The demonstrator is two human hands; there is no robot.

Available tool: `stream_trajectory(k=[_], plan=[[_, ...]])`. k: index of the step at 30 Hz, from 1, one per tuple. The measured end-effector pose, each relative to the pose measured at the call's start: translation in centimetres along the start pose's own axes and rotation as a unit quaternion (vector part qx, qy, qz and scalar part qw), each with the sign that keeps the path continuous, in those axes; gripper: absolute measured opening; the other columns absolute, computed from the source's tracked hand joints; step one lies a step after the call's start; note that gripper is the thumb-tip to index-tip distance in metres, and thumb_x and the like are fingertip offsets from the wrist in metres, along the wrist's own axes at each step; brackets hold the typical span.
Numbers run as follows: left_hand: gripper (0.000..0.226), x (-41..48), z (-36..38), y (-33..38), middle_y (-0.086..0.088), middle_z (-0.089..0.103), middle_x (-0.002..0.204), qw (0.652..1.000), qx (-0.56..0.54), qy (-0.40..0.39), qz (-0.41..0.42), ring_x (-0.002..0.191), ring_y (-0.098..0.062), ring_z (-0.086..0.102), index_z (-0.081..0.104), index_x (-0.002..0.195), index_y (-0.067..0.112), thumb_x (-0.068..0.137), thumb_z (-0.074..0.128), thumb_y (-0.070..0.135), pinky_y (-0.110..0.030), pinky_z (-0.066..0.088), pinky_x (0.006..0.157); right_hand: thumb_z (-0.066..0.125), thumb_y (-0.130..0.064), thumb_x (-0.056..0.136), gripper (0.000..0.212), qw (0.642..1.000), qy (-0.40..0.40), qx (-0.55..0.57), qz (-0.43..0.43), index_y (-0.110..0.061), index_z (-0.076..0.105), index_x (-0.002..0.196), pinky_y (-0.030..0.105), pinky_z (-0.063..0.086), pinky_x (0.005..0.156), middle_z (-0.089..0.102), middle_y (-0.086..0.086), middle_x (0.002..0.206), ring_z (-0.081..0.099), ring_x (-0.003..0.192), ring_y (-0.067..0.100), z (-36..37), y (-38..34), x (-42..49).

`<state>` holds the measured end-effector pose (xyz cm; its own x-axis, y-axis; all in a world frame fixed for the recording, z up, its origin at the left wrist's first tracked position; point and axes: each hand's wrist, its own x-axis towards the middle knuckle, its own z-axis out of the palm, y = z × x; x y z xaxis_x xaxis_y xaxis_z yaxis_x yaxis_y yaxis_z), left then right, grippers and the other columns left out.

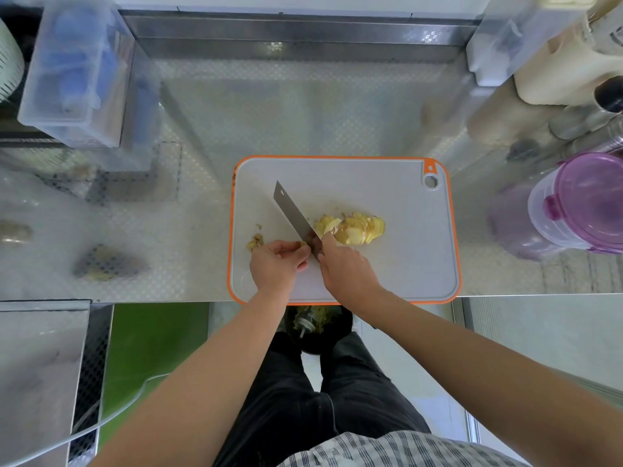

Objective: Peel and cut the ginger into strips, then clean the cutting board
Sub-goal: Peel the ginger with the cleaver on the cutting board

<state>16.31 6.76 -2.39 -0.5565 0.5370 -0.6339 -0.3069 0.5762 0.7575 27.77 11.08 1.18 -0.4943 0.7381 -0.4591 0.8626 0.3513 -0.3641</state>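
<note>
A grey cutting board (387, 267) with an orange rim lies on the steel counter in front of me. A pile of thin yellow ginger slices (352, 229) sits near its middle. My right hand (347, 269) grips the handle of a cleaver (292, 215), whose blade runs up and to the left, edge down on the board. Just left of the blade, my left hand (277, 267) pinches a small piece of ginger (302, 244) with curled fingers. A few ginger scraps (255, 242) lie beside that hand.
A purple-lidded plastic container (580, 205) stands right of the board, a clear box (74, 72) with blue items at back left. Beige jugs (569, 72) crowd the back right. A dark bin (317, 326) with scraps sits under the counter edge.
</note>
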Motion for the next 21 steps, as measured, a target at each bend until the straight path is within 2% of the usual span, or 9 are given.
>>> stream_trajectory(k=[3, 8, 11, 13, 17, 21], plan=[[0.012, -0.2, 0.1, 0.0, -0.005, 0.072, 0.068, 1.0, 0.006, 0.003, 0.005, 0.062, -0.018, 0.071, 0.072, 0.075, 0.013, 0.073, 0.082, 0.007, -0.046, 0.059, 0.078, 0.037, -0.008, 0.098, 0.027, 1.0, 0.006, -0.017, -0.003, -0.008, 0.033, 0.125, 0.036, 0.04, 0.058, 0.057, 0.009, 0.077, 0.06, 0.072, 0.033, 0.3, 0.0, -0.1], [0.01, -0.5, 0.3, -0.2, -0.007, 0.074, 0.073, 0.999, 0.031, 0.013, 0.016, 0.067, -0.021, 0.073, 0.075, 0.082, 0.013, 0.075, 0.081, 0.015, -0.045, 0.059, 0.079, 0.036, -0.005, 0.097, 0.033, 0.998, 0.005, -0.059, -0.008, -0.007, 0.029, 0.129, 0.034, 0.033, 0.055, 0.037, 0.0, 0.061, 0.045, 0.059, 0.026, 0.3, -0.4, -0.3], [0.005, -0.6, 0.3, 0.0, -0.004, 0.073, 0.066, 0.999, 0.037, 0.02, 0.014, 0.066, -0.022, 0.072, 0.076, 0.078, 0.015, 0.076, 0.079, 0.018, -0.045, 0.058, 0.08, 0.037, -0.004, 0.097, 0.031, 0.999, 0.002, -0.052, -0.011, -0.008, 0.031, 0.127, 0.034, 0.035, 0.055, 0.048, 0.004, 0.068, 0.053, 0.064, 0.028, 0.0, -0.4, -0.2], [0.011, -0.7, 0.4, 0.3, -0.001, 0.072, 0.062, 0.999, 0.026, 0.025, 0.005, 0.066, -0.023, 0.072, 0.073, 0.069, 0.02, 0.076, 0.08, 0.014, -0.045, 0.058, 0.081, 0.038, -0.007, 0.098, 0.029, 0.999, 0.001, -0.032, -0.005, -0.008, 0.032, 0.127, 0.034, 0.037, 0.058, 0.055, 0.008, 0.077, 0.056, 0.07, 0.031, -0.6, -0.1, -0.1], [0.013, -0.8, 0.4, 0.4, -0.004, 0.071, 0.064, 0.999, -0.024, 0.024, -0.017, 0.063, -0.02, 0.07, 0.071, 0.069, 0.013, 0.077, 0.079, 0.005, -0.046, 0.058, 0.081, 0.037, -0.012, 0.099, 0.021, 1.0, 0.026, 0.006, 0.004, -0.008, 0.035, 0.119, 0.035, 0.038, 0.06, 0.049, 0.008, 0.073, 0.048, 0.067, 0.032, -1.4, 0.7, -0.8], [0.014, -0.7, 0.5, 0.2, -0.002, 0.07, 0.062, 0.999, -0.035, 0.024, -0.021, 0.056, -0.012, 0.068, 0.071, 0.069, 0.011, 0.078, 0.077, 0.002, -0.045, 0.059, 0.08, 0.039, -0.015, 0.099, 0.034, 1.0, 0.018, -0.011, -0.014, -0.007, 0.031, 0.131, 0.035, 0.038, 0.057, 0.051, 0.007, 0.073, 0.048, 0.063, 0.029, -1.0, 0.6, -1.4]])
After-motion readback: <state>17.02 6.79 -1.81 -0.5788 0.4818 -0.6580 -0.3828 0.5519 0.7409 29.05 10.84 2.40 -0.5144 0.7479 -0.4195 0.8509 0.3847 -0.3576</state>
